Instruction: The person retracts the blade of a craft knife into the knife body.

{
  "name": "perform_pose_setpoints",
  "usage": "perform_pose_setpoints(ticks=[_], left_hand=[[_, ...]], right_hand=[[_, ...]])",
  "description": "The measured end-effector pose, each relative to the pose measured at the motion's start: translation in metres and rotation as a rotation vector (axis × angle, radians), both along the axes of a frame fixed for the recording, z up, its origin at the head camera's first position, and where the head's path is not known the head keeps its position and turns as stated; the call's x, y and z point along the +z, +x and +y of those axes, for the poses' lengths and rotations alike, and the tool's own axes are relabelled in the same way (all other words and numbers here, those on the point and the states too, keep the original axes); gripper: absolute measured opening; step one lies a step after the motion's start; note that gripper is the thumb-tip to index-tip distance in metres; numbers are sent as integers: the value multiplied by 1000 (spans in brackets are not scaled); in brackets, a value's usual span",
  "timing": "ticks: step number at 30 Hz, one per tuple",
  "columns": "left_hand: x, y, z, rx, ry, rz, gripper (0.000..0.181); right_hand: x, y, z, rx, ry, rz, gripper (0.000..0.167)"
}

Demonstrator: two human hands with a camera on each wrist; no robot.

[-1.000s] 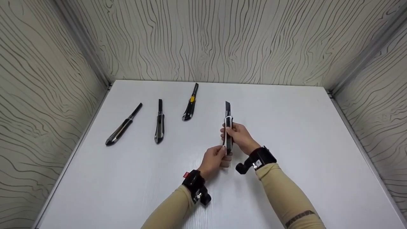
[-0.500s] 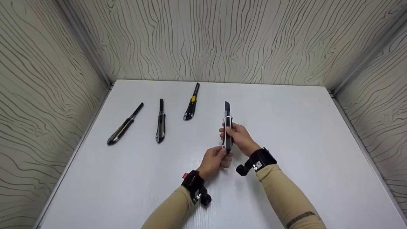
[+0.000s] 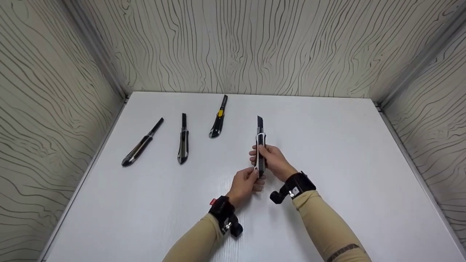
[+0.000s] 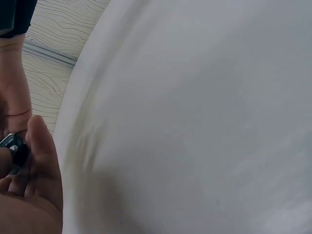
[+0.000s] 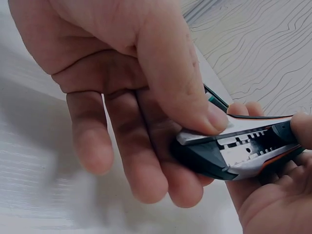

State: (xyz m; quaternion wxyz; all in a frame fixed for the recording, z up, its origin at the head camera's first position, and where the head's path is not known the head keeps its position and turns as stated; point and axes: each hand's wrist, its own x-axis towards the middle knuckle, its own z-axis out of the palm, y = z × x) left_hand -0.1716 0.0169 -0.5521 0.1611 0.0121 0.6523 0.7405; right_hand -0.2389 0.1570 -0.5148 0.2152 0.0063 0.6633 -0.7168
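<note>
A black-and-silver utility knife [image 3: 260, 139] points away from me in the head view, its dark blade extended. My right hand [image 3: 277, 162] holds it around the middle of the handle, thumb on the slider. My left hand [image 3: 243, 184] pinches the butt end between thumb and fingers. Up close in the right wrist view, the left thumb presses on the knife's [image 5: 241, 151] dark end, and the right thumb lies at the slider. Only the knife's end [image 4: 18, 151] shows at the left edge of the left wrist view, partly hidden by fingers.
Three more utility knives lie to the left on the white table [image 3: 346, 153]: a slanted one [image 3: 137, 150], a straight one [image 3: 183, 143] and one with a yellow slider [image 3: 217, 122]. Their blades are extended. Patterned wall panels [image 3: 233, 47] border the table's back and sides.
My right hand has shifted slightly toward me along the handle, and its visible fingertips sit a little lower. My left hand keeps its pinch, and the knife stays almost in place.
</note>
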Motion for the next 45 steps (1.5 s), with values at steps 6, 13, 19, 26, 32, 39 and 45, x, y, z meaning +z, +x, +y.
perform_pose_setpoints(ticks=[6,13,19,26,32,39,45], left_hand=[[-2,0,3,-2,36,5,30],[-3,-1,4,0,41,-11,32],[-4,-2,3,-7,44,-13,31],[-5,-2,4,-2,47,-23,29],[-5,-2,4,-3,58,-33,28],[-4,-1,2,-4,59,-24,28],[-3,-1,1,1,33,-10,29]], right_hand=[[0,1,0,3,-7,7,44],[0,2,-1,-18,-1,10,42],[-1,2,-1,-5,-2,22,42],[-2,2,0,-1,-7,21,41],[-4,2,1,24,-38,39,41],[-4,2,1,49,-50,51,43],[-3,2,0,47,-47,53,43]])
